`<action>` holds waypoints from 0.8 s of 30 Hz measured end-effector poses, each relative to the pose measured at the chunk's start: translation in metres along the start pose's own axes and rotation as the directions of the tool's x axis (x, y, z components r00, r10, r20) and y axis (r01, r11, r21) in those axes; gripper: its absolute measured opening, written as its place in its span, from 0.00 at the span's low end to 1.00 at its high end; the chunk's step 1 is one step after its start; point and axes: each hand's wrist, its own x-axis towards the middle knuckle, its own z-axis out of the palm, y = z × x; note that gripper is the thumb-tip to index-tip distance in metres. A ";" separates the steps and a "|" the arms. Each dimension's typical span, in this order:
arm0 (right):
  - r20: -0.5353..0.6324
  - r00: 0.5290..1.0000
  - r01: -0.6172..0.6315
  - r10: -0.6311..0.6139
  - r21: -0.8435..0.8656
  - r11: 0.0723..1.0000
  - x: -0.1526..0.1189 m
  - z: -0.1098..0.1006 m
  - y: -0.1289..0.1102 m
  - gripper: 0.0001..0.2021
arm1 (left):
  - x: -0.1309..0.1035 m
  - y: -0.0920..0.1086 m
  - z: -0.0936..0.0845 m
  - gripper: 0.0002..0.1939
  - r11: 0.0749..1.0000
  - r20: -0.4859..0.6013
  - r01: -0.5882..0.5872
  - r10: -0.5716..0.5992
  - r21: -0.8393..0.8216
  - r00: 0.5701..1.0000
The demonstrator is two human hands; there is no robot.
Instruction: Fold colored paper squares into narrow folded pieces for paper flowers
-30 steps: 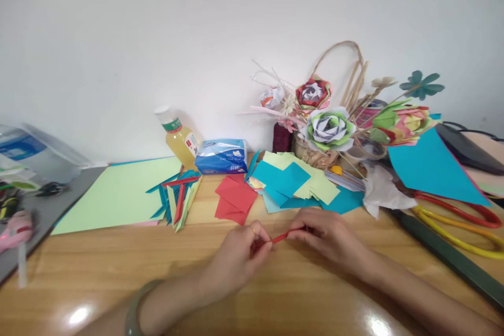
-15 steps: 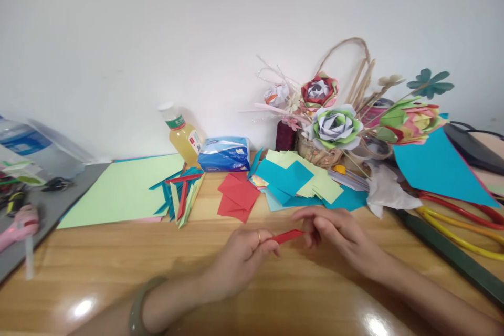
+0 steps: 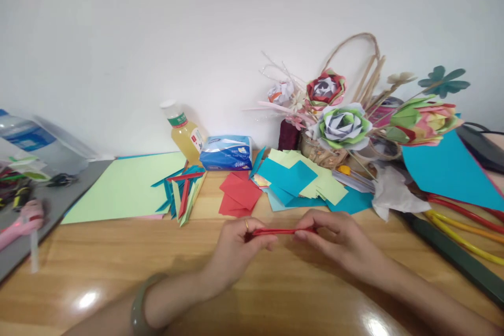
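Wall (image 3: 157,21): pale and plain, behind everything.
Surface (image 3: 110,283): glossy wood grain, with two bright reflections near the front.
Flower basket (image 3: 323,156): at the back, right of centre, with a tall looped handle and layered paper flowers (image 3: 343,127) in white, green, red and pink.
Light green sheet (image 3: 126,186): flat on the left part of the surface, over other coloured sheets whose edges show.
Large blue sheet (image 3: 452,168): at the right, beside the flower basket.
Left hand (image 3: 236,247): thumb and fingers closed on one end of the red strip (image 3: 277,231); a ring on a finger, a bangle (image 3: 139,307) at the wrist.
Right hand (image 3: 344,239): thumb and fingers pinched on the other end of the red strip.
Blue and green squares (image 3: 291,178): a loose, overlapping heap in front of the flower basket.
Juice bottle (image 3: 185,139): yellow contents, white cap, tilted, near the wall.
Tissue pack (image 3: 226,153): blue, just right of the juice bottle.
Folded strips (image 3: 183,194): blue, red and green, piled at the right end of the light green sheet.
Red squares (image 3: 241,194): overlapping, in front of the tissue pack.
Red strip: narrow, folded, roughly level between the two hands, nearer the viewer than the red squares.
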 end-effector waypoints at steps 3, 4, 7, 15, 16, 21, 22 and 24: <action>0.098 0.987 0.137 -0.124 -0.141 0.980 -0.002 0.002 -0.001 0.09 | 0.000 -0.001 -0.001 0.12 0.998 -0.041 -0.066 0.067 0.025 0.997; 0.144 0.978 0.173 -0.152 -0.150 0.973 -0.003 0.004 -0.001 0.10 | 0.000 -0.001 -0.001 0.13 0.993 -0.033 -0.111 0.113 0.049 0.993; 0.246 0.949 0.233 -0.196 -0.131 0.964 -0.003 0.008 -0.001 0.13 | -0.002 0.001 0.001 0.17 0.947 0.022 -0.285 0.285 0.150 0.958; 0.243 0.931 0.306 -0.273 -0.111 0.946 -0.002 0.009 0.003 0.14 | -0.004 0.009 0.001 0.19 0.873 0.041 -0.445 0.446 0.199 0.894; 0.222 0.929 0.330 -0.295 -0.143 0.933 -0.003 0.009 0.004 0.13 | -0.004 0.009 0.000 0.17 0.888 0.031 -0.428 0.429 0.171 0.903; 0.095 0.859 0.494 -0.504 -0.413 0.765 -0.004 0.007 0.010 0.11 | -0.005 0.004 -0.001 0.08 0.977 -0.029 -0.210 0.210 -0.020 0.977; 0.089 0.844 0.511 -0.529 -0.434 0.742 -0.004 0.006 0.012 0.11 | -0.005 0.004 -0.001 0.07 0.983 -0.026 -0.174 0.173 -0.052 0.985; 0.092 0.822 0.535 -0.562 -0.460 0.708 -0.004 0.004 0.015 0.12 | -0.005 0.003 0.001 0.09 0.987 -0.016 -0.108 0.107 -0.122 0.994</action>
